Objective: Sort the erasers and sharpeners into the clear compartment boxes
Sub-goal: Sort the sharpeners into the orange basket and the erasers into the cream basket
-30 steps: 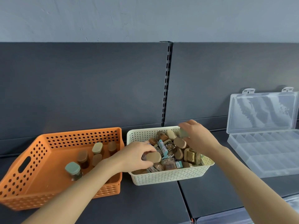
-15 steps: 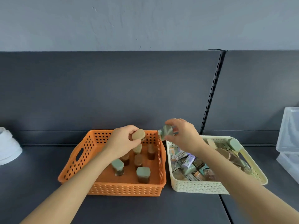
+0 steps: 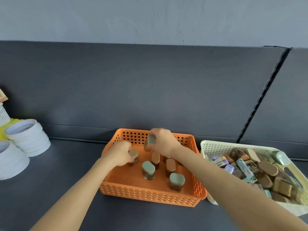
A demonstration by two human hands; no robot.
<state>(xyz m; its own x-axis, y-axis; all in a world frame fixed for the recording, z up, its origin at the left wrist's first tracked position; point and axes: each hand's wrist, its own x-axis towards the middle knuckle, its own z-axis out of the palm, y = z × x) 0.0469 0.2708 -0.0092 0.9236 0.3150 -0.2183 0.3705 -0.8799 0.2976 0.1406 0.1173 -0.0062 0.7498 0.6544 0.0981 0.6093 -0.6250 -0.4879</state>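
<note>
Over the shelf point(image 3: 50, 189), left grip point(image 3: 119, 154), pinching a tan sharpener point(image 3: 133, 154), and right grip point(image 3: 162, 142), holding a green sharpener point(image 3: 150, 141), have moved from cream basket point(image 3: 216, 145) on their right into orange basket point(image 3: 150, 195): apparently presorting, not boxing.

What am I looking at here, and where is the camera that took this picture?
No machine here: a person works with two bare hands, and the one camera sits on their head, looking forward and down, so the arms reach in from the bottom. On the dark grey shelf stand an orange perforated plastic basket and, to its right, a cream perforated plastic basket heaped with mixed erasers and sharpeners. Several small capped sharpeners stand upright in the orange one. The left hand holds a tan-capped sharpener low in that basket; the right hand has a green-capped sharpener in its grip above it. White round rings are stacked at far left.
</note>
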